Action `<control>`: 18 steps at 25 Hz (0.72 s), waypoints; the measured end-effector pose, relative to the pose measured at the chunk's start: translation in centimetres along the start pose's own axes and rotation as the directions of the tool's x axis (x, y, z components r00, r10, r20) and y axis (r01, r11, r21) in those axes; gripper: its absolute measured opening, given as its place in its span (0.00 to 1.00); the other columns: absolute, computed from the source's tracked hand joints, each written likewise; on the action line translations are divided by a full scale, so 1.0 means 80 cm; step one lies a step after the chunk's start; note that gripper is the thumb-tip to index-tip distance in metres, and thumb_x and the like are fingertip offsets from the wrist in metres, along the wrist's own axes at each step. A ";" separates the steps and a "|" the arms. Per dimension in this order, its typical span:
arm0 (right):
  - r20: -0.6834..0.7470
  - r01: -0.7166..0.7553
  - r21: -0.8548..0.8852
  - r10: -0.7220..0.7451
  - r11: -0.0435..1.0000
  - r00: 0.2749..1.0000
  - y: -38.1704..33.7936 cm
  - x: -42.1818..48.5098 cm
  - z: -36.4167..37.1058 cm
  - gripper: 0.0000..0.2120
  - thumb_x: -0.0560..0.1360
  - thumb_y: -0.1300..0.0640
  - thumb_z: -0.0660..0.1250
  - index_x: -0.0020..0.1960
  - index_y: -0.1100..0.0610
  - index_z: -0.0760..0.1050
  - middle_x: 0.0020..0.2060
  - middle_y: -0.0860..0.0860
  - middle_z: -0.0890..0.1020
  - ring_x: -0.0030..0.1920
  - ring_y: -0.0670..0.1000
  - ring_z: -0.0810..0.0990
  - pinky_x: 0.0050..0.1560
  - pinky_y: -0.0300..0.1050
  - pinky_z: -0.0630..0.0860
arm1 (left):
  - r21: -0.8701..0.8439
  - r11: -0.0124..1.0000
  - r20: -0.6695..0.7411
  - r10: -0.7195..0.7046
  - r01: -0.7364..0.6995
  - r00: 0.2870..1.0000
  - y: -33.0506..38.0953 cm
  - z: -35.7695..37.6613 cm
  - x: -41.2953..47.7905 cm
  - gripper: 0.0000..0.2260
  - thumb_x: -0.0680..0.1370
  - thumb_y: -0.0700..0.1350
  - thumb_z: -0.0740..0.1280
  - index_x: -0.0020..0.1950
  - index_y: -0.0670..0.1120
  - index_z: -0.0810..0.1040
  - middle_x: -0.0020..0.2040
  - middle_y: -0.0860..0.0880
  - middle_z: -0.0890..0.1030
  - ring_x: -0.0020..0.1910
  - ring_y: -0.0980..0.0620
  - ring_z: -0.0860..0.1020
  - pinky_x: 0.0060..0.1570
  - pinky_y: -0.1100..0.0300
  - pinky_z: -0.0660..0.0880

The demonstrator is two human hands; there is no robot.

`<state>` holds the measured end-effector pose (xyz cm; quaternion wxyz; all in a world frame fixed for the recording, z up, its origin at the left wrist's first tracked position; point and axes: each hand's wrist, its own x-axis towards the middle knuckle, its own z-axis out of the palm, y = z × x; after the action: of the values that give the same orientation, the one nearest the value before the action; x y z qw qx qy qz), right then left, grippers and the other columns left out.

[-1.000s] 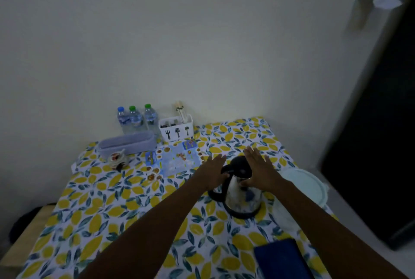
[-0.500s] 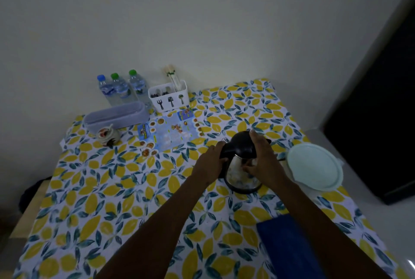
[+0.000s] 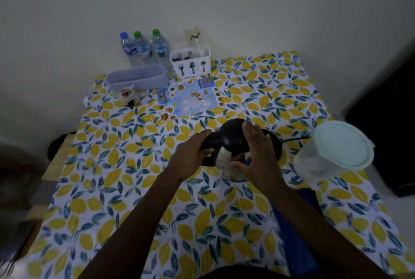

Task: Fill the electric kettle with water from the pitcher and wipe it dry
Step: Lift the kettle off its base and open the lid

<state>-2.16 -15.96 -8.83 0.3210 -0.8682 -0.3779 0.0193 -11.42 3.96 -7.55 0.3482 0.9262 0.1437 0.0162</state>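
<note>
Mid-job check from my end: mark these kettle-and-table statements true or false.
1. Both hands are on the kettle. True: the left hand grips the handle, the right hand is at the body.
2. The pitcher has no lid. False: a pale lid covers it.
3. Three bottles stand by the wall. True.
4. All bottle caps are green. False: one is blue.
5. The blue cloth is in the left hand. False: it lies on the table.

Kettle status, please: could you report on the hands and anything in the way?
Both hands on kettle: left hand at handle, right hand on body. Lid shut. Pitcher lidded, to the right. Nothing blocking.
</note>
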 end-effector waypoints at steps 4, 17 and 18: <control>0.121 0.040 -0.014 -0.038 0.999 0.992 -0.029 -0.024 0.042 0.53 0.67 0.33 0.67 0.78 0.51 0.40 0.78 0.45 0.45 0.77 0.43 0.41 0.76 0.52 0.42 | 0.041 0.999 -0.024 -0.027 0.028 0.999 -0.045 -0.021 -0.063 0.22 0.81 0.45 0.63 0.74 0.46 0.64 0.70 0.46 0.72 0.65 0.45 0.74 0.59 0.58 0.69; 0.171 -0.002 -0.303 0.056 0.953 0.984 -0.048 -0.063 0.088 0.56 0.65 0.26 0.61 0.77 0.63 0.48 0.77 0.59 0.55 0.77 0.60 0.51 0.73 0.65 0.52 | -0.073 0.995 -0.007 -0.071 0.071 0.997 -0.052 -0.013 -0.102 0.22 0.79 0.46 0.66 0.72 0.45 0.67 0.68 0.43 0.72 0.67 0.44 0.71 0.65 0.51 0.69; 0.176 -0.005 -0.329 0.066 0.944 0.982 -0.047 -0.066 0.086 0.55 0.65 0.25 0.57 0.77 0.64 0.51 0.77 0.60 0.56 0.77 0.61 0.53 0.72 0.65 0.55 | -0.045 0.997 -0.032 -0.063 0.062 0.997 -0.044 -0.009 -0.100 0.23 0.79 0.48 0.66 0.72 0.46 0.66 0.68 0.44 0.72 0.67 0.44 0.70 0.67 0.47 0.68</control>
<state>-10.23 -13.84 -13.26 0.1355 -0.9106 -0.3882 0.0425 -20.07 4.71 -8.77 0.3665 0.9129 0.1780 0.0240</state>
